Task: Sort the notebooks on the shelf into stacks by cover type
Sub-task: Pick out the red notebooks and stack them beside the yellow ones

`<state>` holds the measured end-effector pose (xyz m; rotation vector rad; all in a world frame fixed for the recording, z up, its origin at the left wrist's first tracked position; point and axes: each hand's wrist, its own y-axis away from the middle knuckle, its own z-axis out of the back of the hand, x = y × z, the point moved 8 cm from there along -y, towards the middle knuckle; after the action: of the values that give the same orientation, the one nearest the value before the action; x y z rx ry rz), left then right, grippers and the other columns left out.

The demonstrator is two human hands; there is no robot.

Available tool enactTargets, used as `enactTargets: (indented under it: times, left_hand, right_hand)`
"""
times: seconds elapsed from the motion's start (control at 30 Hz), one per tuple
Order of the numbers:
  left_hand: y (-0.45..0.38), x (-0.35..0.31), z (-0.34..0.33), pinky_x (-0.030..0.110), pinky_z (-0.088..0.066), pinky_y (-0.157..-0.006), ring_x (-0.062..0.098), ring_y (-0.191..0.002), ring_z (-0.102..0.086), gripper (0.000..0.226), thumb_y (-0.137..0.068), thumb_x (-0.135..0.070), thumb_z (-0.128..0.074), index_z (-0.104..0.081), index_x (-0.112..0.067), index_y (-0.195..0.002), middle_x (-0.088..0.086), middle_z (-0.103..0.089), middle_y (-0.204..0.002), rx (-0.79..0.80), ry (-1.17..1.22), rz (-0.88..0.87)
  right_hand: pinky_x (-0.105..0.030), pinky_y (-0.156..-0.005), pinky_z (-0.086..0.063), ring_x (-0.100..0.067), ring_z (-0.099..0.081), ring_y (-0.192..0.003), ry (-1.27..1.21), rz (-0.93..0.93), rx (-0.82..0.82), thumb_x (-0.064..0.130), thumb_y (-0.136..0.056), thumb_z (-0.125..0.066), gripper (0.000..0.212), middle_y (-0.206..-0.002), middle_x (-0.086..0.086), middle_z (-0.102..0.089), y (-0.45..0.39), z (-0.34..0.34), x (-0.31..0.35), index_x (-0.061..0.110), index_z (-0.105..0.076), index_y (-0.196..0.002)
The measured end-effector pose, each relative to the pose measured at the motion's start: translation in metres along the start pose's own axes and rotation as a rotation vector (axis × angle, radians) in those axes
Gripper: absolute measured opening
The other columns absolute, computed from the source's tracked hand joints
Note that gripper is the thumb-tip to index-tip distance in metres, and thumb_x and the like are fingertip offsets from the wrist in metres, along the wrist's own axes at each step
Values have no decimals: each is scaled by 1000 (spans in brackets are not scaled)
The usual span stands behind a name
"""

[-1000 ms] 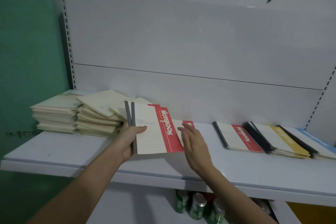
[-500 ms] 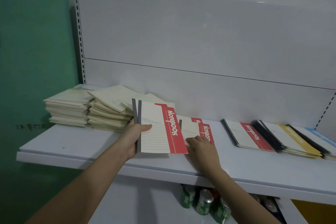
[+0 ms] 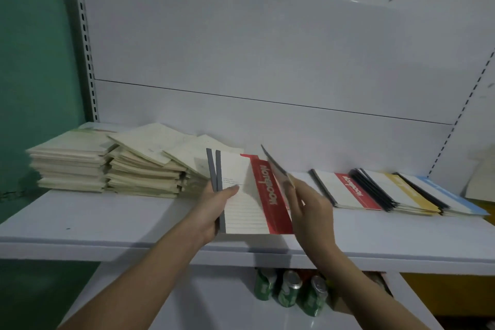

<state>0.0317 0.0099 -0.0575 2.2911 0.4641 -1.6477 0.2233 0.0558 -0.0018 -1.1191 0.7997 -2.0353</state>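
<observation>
Right hand (image 3: 308, 205) pinching a raised, tilted red notebook (image 3: 276, 166) just right of the left hand (image 3: 214, 209) gripping two red-banded notebooks (image 3: 249, 195) by grey spines, long axes running away, red stack (image 3: 345, 190) flat farther right, nearer the right hand.

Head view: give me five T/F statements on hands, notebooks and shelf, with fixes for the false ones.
1. The left hand grips red notebooks by their grey spines. True.
2. The right hand is empty. False: it pinches a lifted notebook, seen nearly edge-on.
3. Cream stacks sit at the left of the shelf. True.
4. A blue notebook lies left of the yellow notebook. False: it lies right of it.
5. Bottles stand below the shelf. False: green cans stand there.
</observation>
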Motion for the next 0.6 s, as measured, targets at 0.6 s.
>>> enactTargets:
  times: [0.6]
  left_hand:
    - [-32, 62, -86, 42, -54, -94, 18, -102, -70, 44, -90, -6, -67, -53, -18, -130, -1, -74, -110, 93, -49, 24]
  right_hand:
    - [-24, -72, -54, -7, -63, -95, -385, -826, 299, 33, -98, -52, 38, -123, 7, -59, 49, 20, -122, 34, -39, -134]
